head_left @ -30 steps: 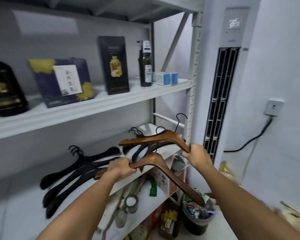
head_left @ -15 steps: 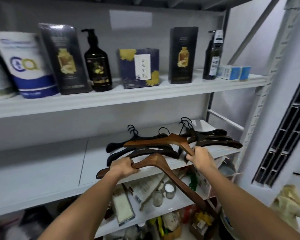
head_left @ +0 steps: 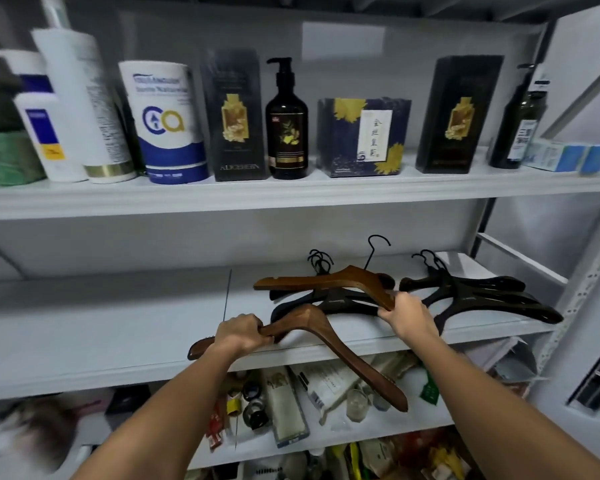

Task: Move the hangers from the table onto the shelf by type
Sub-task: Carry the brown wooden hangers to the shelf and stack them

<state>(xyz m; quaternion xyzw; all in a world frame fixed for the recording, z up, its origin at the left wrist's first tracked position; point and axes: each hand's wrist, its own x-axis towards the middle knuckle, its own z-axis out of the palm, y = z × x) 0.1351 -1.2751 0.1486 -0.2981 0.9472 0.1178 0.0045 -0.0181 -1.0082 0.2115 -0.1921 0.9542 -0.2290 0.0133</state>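
Observation:
My left hand (head_left: 240, 333) grips a brown wooden hanger (head_left: 329, 344) near its left arm; its other arm slants down past the front edge of the middle shelf (head_left: 101, 327). My right hand (head_left: 405, 314) holds a second brown wooden hanger (head_left: 321, 280) by its right end, level above a pile of black hangers (head_left: 340, 301). A second pile of black hangers (head_left: 482, 296) lies at the shelf's right end.
The upper shelf (head_left: 291, 194) carries bottles, dark boxes and a white-blue canister (head_left: 165, 123). The lower shelf (head_left: 326, 427) is cluttered with jars, packets and small items. A metal upright (head_left: 582, 296) stands at the right. The left part of the middle shelf is bare.
My view has swung left along the shelving. Both hands with their wooden hangers have stayed in front of the middle shelf, over the black hangers.

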